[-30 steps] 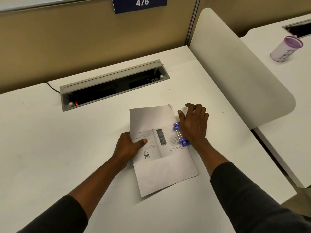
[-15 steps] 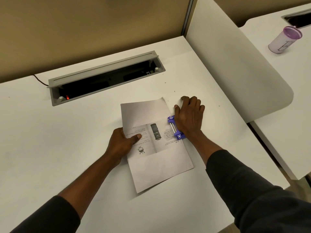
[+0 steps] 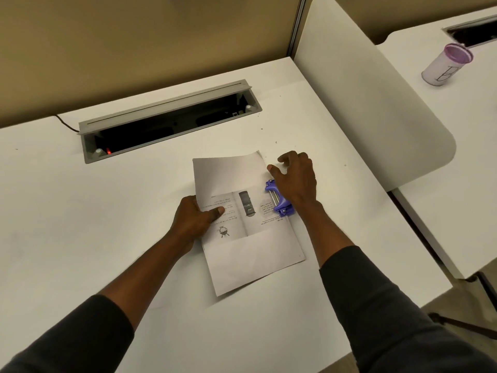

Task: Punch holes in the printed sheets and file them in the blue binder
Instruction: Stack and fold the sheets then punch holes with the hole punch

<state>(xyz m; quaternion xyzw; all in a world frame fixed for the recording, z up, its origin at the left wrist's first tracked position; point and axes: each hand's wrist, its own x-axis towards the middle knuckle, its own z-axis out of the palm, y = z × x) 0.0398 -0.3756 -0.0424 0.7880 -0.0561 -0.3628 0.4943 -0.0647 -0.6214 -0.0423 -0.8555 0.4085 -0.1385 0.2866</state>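
A small stack of printed sheets (image 3: 252,254) lies on the white desk (image 3: 107,238), text upside down to me. My left hand (image 3: 193,219) holds the stack's left edge, thumb on top of the print. A purple hole punch (image 3: 279,203) sits on the right edge of the sheets at mid-height. My right hand (image 3: 298,181) covers the punch with its palm pressing on it, while the fingers and thumb are spread and reach past it toward the far side. No blue binder is in view.
A grey cable box (image 3: 166,117) with its lid open is sunk into the desk behind the sheets, and a black cable (image 3: 66,123) runs off at its left. A white divider panel (image 3: 363,103) borders the desk's right side. A purple-lidded cup (image 3: 446,65) stands on the neighbouring desk.
My right hand lay flat on the punch; now its fingers arch up and the thumb spreads out. The left hand keeps its hold on the sheets. My view has tipped slightly downward.
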